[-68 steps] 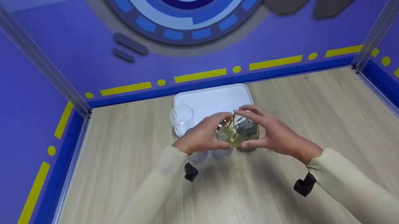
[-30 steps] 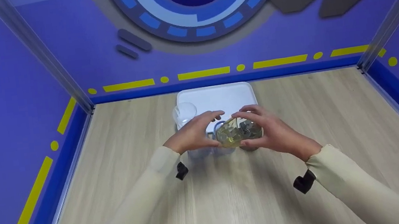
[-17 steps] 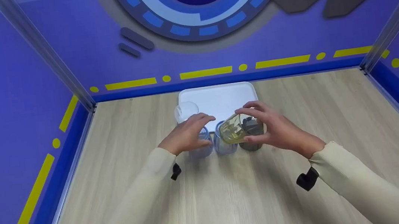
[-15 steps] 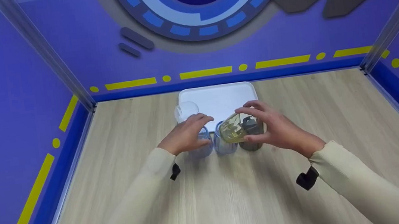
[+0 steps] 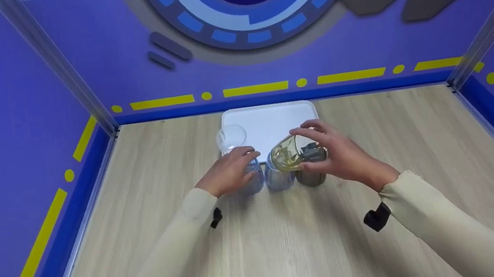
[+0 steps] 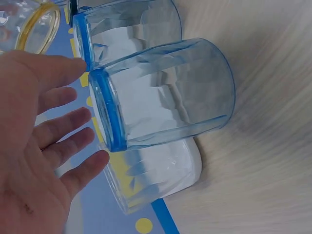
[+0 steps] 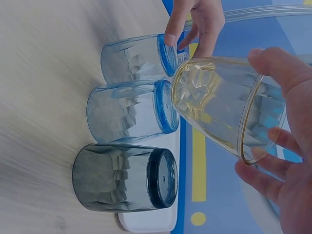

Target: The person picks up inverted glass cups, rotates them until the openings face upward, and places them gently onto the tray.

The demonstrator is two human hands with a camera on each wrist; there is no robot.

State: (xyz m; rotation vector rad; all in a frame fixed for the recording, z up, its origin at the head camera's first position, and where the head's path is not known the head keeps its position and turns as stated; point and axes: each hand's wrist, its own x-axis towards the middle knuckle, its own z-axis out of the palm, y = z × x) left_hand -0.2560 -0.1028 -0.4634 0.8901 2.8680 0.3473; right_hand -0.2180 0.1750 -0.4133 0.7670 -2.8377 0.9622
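Note:
My right hand (image 5: 339, 156) holds a yellow-tinted drinking glass (image 5: 286, 155) near its rim. The glass is tilted, its base pointing left, above the middle of a row of upturned glasses. At the left of the row is a blue glass (image 6: 165, 97); my left hand (image 5: 227, 173) is over its base, fingers loosely bent. In the right wrist view the left thumb (image 7: 169, 39) is at the edge of that base; whether it touches is unclear. A second blue glass (image 7: 126, 112) stands in the middle, and a dark grey glass (image 7: 117, 178) on the right.
A white tray (image 5: 277, 116) lies behind the glasses, against the purple back wall (image 5: 258, 74). On its left edge is a clear cup (image 5: 233, 136), partly hidden by my left hand. Side walls border the wooden table (image 5: 287, 250).
Both hands held the yellow glass earlier. The left hand has let go and moved left to the left blue glass. The right hand keeps the yellow glass and has raised it slightly.

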